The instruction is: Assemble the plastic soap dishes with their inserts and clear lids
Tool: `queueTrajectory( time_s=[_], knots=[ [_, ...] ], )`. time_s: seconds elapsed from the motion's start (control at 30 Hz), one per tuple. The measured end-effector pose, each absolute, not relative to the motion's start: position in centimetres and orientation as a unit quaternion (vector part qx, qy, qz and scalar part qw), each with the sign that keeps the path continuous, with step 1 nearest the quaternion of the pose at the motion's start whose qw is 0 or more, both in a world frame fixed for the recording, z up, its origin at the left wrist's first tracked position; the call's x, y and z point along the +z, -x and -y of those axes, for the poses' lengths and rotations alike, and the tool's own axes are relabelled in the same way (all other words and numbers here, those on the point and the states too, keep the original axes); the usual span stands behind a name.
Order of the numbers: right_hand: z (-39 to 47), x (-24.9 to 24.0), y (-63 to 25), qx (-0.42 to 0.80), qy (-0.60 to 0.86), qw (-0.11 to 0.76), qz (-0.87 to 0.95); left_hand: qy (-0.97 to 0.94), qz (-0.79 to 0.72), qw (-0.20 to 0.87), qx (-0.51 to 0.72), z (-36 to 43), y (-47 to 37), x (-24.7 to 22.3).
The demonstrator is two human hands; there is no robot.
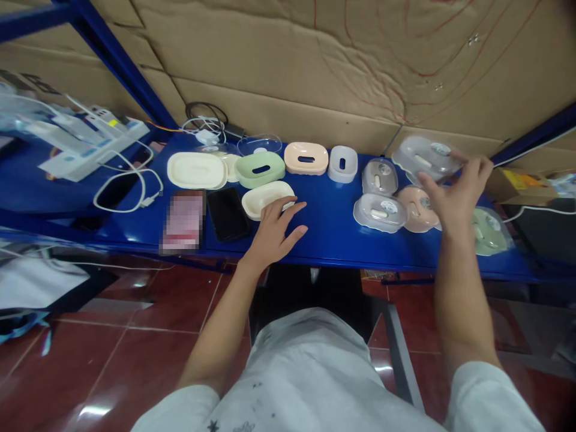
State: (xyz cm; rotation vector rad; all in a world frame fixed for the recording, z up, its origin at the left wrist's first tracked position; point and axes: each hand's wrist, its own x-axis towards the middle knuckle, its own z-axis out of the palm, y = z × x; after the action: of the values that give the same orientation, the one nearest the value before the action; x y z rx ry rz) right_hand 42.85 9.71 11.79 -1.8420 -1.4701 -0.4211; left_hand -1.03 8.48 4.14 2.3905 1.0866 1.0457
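Label (440, 149) on clear lid (414, 151), illegible

On the bench (328, 237) I count four open plastic dishes: one green (270, 178), one peach (306, 167), one pale grey (343, 175) and one cream (254, 203). There are also two other cream pieces (197, 170), the second partly hidden. I see at least five boxes with clear lids (381, 212), at least one loose clear cover (260, 145), one black phone (228, 214) and two hands (270, 234).
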Motion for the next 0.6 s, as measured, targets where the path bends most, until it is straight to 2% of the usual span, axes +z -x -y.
queueTrajectory(
  time_s=[0.1, 0.2, 0.43, 0.6],
  knots=[
    [-13.9, 12.7, -46.4, -0.101, 0.795, 0.279, 0.53, -0.837, -0.392, 0.145, 0.352, -8.5, 0.9, 3.8],
    [-15.9, 11.8, -46.4, -0.064, 0.798, 0.22, 0.557, -0.841, -0.409, 0.123, 0.332, -8.5, 0.6, 3.5],
    [-17.2, 9.9, -44.3, -0.038, 0.785, 0.221, 0.577, -0.807, -0.496, 0.026, 0.321, -8.6, -0.1, 3.1],
    [-17.7, 10.5, -44.4, 0.011, 0.802, 0.183, 0.568, -0.79, -0.523, 0.032, 0.319, -8.9, -0.1, 2.7]
  ],
)
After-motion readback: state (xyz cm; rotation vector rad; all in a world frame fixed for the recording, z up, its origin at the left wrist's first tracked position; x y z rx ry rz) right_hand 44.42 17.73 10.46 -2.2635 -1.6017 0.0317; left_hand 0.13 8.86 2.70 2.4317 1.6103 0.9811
